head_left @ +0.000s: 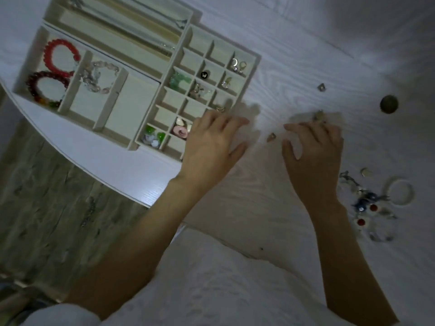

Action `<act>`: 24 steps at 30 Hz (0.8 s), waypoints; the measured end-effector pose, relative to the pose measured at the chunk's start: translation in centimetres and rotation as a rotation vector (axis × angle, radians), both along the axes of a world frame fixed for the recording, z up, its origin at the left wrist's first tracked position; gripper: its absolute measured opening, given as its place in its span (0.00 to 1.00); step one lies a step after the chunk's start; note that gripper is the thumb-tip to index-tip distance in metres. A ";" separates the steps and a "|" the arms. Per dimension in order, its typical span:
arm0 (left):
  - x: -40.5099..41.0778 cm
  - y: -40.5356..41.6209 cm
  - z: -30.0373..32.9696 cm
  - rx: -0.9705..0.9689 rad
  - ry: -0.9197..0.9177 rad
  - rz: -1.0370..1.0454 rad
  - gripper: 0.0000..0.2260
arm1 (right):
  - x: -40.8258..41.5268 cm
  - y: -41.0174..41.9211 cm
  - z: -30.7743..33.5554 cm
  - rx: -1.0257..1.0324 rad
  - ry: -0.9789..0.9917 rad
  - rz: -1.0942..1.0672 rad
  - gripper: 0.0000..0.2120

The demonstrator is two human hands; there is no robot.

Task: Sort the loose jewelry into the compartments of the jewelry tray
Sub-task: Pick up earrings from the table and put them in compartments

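Observation:
A beige jewelry tray (pixel 255 58) with many small compartments lies on the white table and holds earrings, green stones and pink pieces. My left hand (pixel 211 142) rests flat on its near right corner, fingers spread, holding nothing. My right hand (pixel 313 147) lies on the table to the right, its fingertips closed around a small metal piece (pixel 319 116). A tiny loose charm (pixel 271 137) lies between the hands. Another small piece (pixel 321 87) sits farther back. A heap of loose jewelry (pixel 367 203) with a white bangle (pixel 399 190) lies at the right.
A larger beige tray (pixel 70 100) on the left holds a red bead bracelet (pixel 61 56), a dark bracelet (pixel 46 89) and a clear bead bracelet (pixel 98 77). A long-slot tray (pixel 131 22) sits behind. A round dark hole (pixel 388 104) marks the table. The table edge curves at left.

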State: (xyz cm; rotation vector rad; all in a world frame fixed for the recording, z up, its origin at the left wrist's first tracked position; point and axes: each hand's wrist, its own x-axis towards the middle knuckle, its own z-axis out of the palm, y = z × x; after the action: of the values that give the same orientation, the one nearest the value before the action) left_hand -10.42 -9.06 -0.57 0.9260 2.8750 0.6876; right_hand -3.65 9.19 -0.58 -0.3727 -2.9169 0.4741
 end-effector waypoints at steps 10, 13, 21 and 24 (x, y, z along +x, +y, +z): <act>0.0 -0.7 -1.1 -0.159 0.078 0.161 0.16 | 2.0 1.1 -2.4 -0.172 -0.071 -0.077 0.06; -0.5 -1.2 -1.3 -0.108 0.063 0.146 0.15 | 0.8 1.1 -2.2 -0.136 0.005 -0.006 0.08; -0.5 -0.9 -1.3 -0.071 0.056 0.176 0.13 | -1.6 0.6 -2.4 -0.198 -0.029 0.193 0.03; -0.6 -1.0 -1.4 -0.075 0.053 0.174 0.13 | -2.0 0.3 -2.4 -0.018 0.006 0.263 0.04</act>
State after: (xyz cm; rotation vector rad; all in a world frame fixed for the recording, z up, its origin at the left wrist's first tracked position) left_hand -11.05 -10.08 -1.93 0.7019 3.0309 0.5705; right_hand -5.69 9.50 -3.03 0.0126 -2.9698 0.5354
